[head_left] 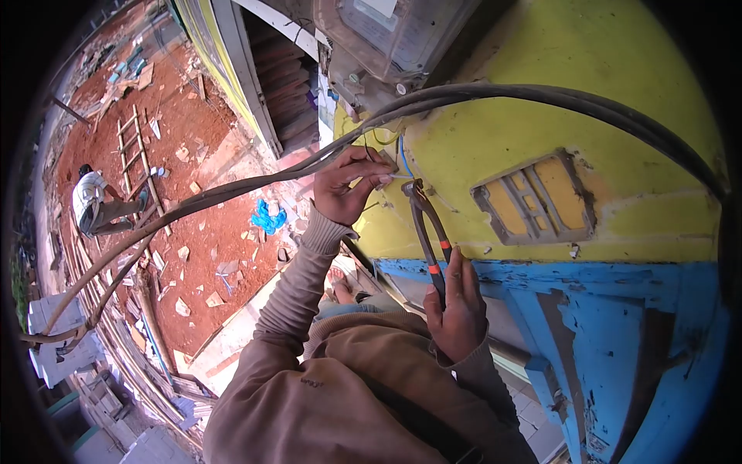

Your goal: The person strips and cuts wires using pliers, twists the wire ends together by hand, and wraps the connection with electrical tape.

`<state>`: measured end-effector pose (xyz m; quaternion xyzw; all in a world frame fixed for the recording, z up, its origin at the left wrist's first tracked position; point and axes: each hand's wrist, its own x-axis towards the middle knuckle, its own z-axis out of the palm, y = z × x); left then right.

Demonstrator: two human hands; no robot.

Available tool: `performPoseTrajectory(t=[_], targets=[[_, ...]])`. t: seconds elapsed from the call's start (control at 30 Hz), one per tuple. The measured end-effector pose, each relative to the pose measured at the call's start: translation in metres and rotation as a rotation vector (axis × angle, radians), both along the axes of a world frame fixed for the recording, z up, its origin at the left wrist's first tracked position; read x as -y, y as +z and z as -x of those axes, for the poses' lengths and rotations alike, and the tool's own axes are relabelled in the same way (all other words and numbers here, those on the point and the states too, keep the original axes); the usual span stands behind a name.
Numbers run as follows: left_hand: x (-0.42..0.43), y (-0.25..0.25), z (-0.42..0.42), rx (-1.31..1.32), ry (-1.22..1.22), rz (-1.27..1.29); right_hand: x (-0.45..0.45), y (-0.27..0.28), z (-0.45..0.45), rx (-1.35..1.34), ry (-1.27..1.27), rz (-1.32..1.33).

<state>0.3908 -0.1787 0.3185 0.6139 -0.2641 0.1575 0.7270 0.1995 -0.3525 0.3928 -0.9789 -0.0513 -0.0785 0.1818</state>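
Observation:
My right hand [456,309] is wrapped around the handles of a pair of end-cutting pincers [427,224] with orange bands on the grips. Their jaws point up and sit against the end of a thin blue wire [404,157]. Just left of the jaws, the fingers of my left hand [348,185] are pinched together on a thin wire, its far part hidden by the fingertips. Both hands work in front of a yellow-green wall [456,158], below a meter box [394,35] with a clear cover.
Thick black cables [541,93] arch across the view above my hands. On the wall is a broken grey frame [533,199], with blue-painted wood [603,340] below. At left, another person [97,201] crouches by a wooden ladder [137,158] on rubble-strewn red soil [209,263].

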Motion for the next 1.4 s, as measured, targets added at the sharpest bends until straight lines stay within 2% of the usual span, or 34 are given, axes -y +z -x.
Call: performPoseTrajectory(t=[0.07, 0.17, 0.3, 0.37, 0.5, 0.57, 0.6, 0.67, 0.7, 0.77, 0.83, 0.97, 1.1, 1.17, 1.3, 1.4], targets=[[0.0, 0.0, 0.0, -0.018, 0.002, -0.014, -0.007, 0.003, 0.0, 0.015, -0.117, 0.16], [0.002, 0.001, -0.001, 0.036, 0.042, -0.042, -0.011, 0.0, -0.002, 0.02, -0.169, 0.202], [0.001, -0.002, 0.0, 0.004, 0.039, -0.012, -0.004, -0.007, -0.001, 0.019, -0.097, 0.075], [0.0, -0.006, 0.001, -0.005, 0.044, 0.004, 0.004, -0.006, 0.0, -0.113, -0.084, -0.269], [0.002, -0.01, 0.002, 0.0, 0.082, -0.005, 0.02, -0.005, -0.003, -0.198, -0.008, -0.468], [0.002, -0.01, 0.002, -0.018, 0.076, 0.014, 0.025, -0.007, -0.005, -0.422, 0.056, -0.859], [0.002, -0.01, 0.002, -0.019, 0.068, 0.019, 0.024, -0.008, -0.005, -0.423, 0.056, -0.862], [0.001, -0.01, 0.002, -0.019, 0.061, 0.023, 0.023, -0.009, -0.006, -0.497, 0.058, -1.216], [0.001, -0.011, 0.002, -0.021, 0.05, 0.039, 0.023, -0.01, -0.006, -0.498, 0.059, -1.218], [0.002, -0.015, 0.002, -0.024, 0.039, 0.05, 0.024, -0.012, -0.008, -0.609, 0.086, -1.437], [0.005, -0.018, 0.003, -0.086, 0.001, 0.126, 0.023, -0.016, -0.011, -0.635, 0.126, -1.511], [0.006, -0.022, 0.003, -0.096, 0.01, 0.133, 0.02, -0.022, -0.014, -0.735, 0.197, -1.746], [0.005, -0.022, 0.002, -0.099, 0.011, 0.137, 0.019, -0.035, -0.014, -0.86, 0.234, -1.862], [0.005, -0.023, 0.001, -0.107, 0.007, 0.143, 0.016, -0.04, -0.009, -0.987, 0.234, -2.159], [0.007, -0.023, 0.002, -0.123, 0.006, 0.147, 0.009, -0.042, -0.002, -1.002, 0.167, -2.196], [0.008, -0.018, 0.007, -0.17, -0.002, 0.166, 0.009, -0.049, -0.002, -0.979, 0.239, -2.188]])
